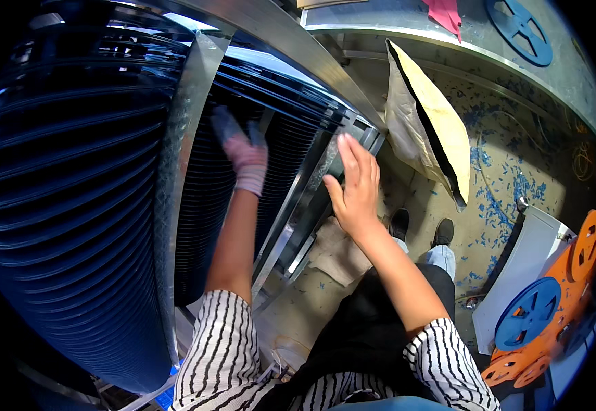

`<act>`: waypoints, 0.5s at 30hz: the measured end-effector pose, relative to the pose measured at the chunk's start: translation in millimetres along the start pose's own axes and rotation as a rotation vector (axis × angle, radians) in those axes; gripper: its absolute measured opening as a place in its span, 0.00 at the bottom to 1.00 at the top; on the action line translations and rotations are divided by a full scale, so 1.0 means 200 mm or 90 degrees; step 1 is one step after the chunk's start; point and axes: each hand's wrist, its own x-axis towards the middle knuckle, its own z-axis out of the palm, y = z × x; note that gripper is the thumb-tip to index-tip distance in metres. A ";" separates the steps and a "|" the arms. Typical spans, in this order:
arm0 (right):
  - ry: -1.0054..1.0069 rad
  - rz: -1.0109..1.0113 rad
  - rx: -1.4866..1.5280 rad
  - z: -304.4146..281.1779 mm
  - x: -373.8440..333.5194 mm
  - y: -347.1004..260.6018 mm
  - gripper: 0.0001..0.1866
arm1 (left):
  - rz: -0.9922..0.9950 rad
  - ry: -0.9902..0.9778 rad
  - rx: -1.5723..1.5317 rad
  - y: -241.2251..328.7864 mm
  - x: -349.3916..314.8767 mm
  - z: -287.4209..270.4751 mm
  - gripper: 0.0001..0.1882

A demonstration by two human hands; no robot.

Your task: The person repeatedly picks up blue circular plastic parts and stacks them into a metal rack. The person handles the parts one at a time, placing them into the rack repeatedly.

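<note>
The dark blue ribbed stacks (72,226) fill the side from eight to eleven o'clock, and one bright metal post (192,116) stands between the larger stack and the narrower bay beside it. A long metal rail (305,41) closes this rack at twelve o'clock, so the room around the left hand (245,154) is narrow. The free side is toward three o'clock, where the floor (479,219), sprinkled with blue scraps, lies between a yellow and grey padded piece (441,123) at two o'clock and orange reels (584,246) near four o'clock. The left hand, in a pink and grey glove, reaches into the narrower bay with fingers toward eleven o'clock; thumb and fingers are apart with nothing visible between them, but blur hides whether they touch the stack. The bare right hand (358,188) is raised just beside the rack's end, its fingers nearly straight toward twelve o'clock, thumb spread, holding nothing; I cannot tell if its fingertips touch the metal
</note>
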 end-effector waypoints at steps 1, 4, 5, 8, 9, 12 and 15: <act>-0.048 0.023 -0.005 0.00 -0.13 0.05 0.34 | -0.052 -0.053 -0.144 0.04 -0.08 0.06 0.35; -0.203 0.079 0.009 -0.07 -0.47 0.12 0.35 | -0.436 -0.129 -0.654 0.22 -0.10 0.12 0.33; -0.239 0.100 -0.021 -0.11 -0.56 0.15 0.34 | -0.536 -0.123 -0.812 0.29 -0.05 0.16 0.33; -0.289 0.153 -0.066 -0.18 -0.75 0.22 0.34 | -0.652 -0.123 -1.136 0.46 0.12 0.21 0.32; -0.295 0.169 -0.078 -0.20 -0.78 0.22 0.34 | -0.662 -0.128 -1.198 0.48 0.16 0.22 0.32; -0.311 0.209 -0.080 -0.25 -0.79 0.22 0.29 | -0.319 -0.116 -0.872 0.16 0.08 0.46 0.31; -0.298 0.233 -0.112 -0.31 -0.81 0.27 0.27 | -0.310 -0.127 -0.827 0.18 0.09 0.49 0.31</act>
